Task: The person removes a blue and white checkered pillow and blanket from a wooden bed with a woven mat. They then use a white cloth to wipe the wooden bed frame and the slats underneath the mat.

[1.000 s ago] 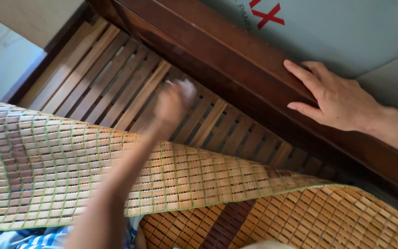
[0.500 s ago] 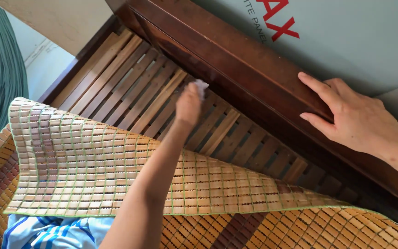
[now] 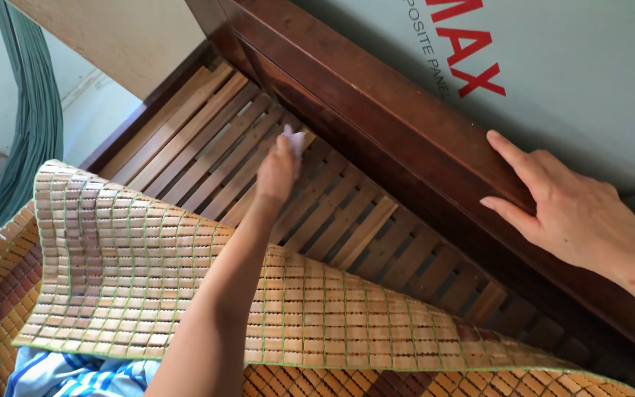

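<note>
White tissue wad (image 3: 293, 138) on far bed slats (image 3: 207, 147), pinched in left hand (image 3: 277, 175); soft, light, crushable, best gripped bunched. Right hand (image 3: 564, 202) flat, released, resting on dark wooden rail (image 3: 406, 132). Bamboo mat (image 3: 148, 287) folded back near, stiff-tiled but flexible

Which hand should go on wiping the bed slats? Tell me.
Left, most likely. The left hand already holds the white cloth down on the slats. The right hand rests flat on the dark bed rail, holding nothing.
</note>
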